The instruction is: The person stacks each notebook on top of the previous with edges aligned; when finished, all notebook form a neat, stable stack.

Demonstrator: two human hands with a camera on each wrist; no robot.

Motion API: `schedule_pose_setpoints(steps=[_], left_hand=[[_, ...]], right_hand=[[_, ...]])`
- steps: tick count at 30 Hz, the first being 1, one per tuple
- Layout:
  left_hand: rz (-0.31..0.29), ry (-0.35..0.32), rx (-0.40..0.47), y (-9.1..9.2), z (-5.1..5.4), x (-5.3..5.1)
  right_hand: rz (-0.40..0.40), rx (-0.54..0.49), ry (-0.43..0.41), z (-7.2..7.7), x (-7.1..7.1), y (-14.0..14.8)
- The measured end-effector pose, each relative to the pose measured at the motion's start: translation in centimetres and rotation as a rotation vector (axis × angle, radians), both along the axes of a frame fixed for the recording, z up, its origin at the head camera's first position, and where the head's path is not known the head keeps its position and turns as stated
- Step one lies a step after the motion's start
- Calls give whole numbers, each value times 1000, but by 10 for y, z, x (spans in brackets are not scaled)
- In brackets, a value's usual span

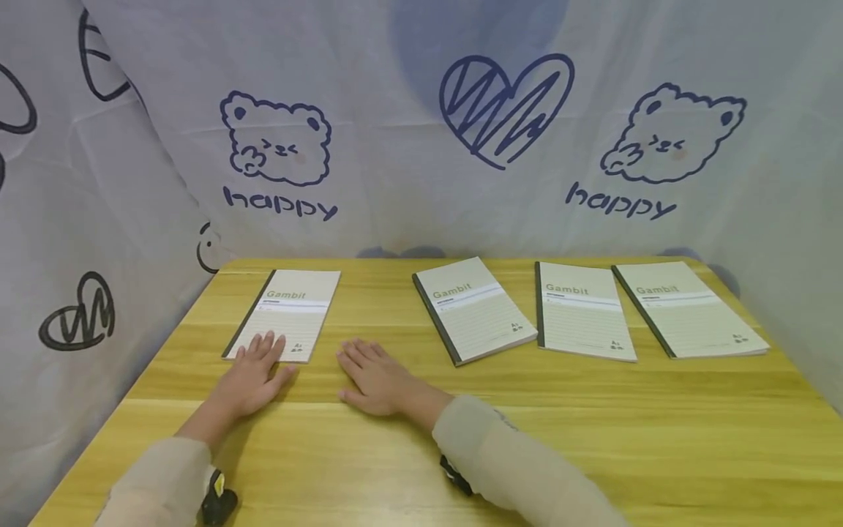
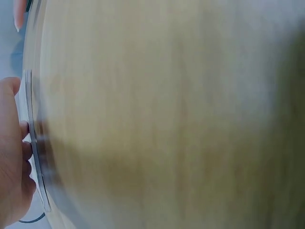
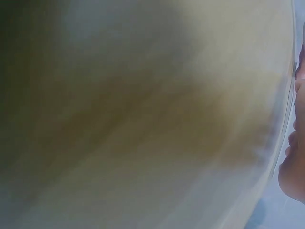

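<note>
A cream notebook (image 1: 298,307) with a dark spine and "Gambit" on its cover lies on the left part of the table. My left hand (image 1: 252,384) is over its lower edge, fingers spread and fairly straight, the thumb off to the right. In the left wrist view, the left hand (image 2: 12,162) appears beside the notebook's thin edge (image 2: 34,143). To the right of this notebook, my right hand (image 1: 378,382) is low over the bare wood or touching it, fingers extended, holding nothing. Only part of the right hand (image 3: 294,157) enters the right wrist view.
Three similar notebooks lie in a row at the right: a tilted one (image 1: 476,311), a middle one (image 1: 585,311) and a far-right one (image 1: 688,311). The yellow wooden table (image 1: 369,461) meets a white curtain (image 1: 388,176) printed with bears and hearts.
</note>
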State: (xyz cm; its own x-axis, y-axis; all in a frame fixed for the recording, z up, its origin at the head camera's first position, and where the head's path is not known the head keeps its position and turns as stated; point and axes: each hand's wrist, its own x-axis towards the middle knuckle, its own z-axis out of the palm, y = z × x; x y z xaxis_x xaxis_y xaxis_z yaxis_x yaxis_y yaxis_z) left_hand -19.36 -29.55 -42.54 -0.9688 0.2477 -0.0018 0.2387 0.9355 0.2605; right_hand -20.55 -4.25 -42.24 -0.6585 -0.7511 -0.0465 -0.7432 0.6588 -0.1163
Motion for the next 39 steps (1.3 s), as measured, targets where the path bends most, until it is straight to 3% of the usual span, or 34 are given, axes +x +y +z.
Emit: schedule_pose_setpoints(steps=[13, 28, 39], left_hand=[[-52, 20, 6, 9, 3, 5], [-110, 36, 37, 26, 3, 14], [-182, 41, 60, 52, 0, 19]], right_hand=[[-21, -14, -86, -2, -1, -10], [-5, 30, -48, -3, 1, -6], [-40, 26, -58, 1, 1, 11]])
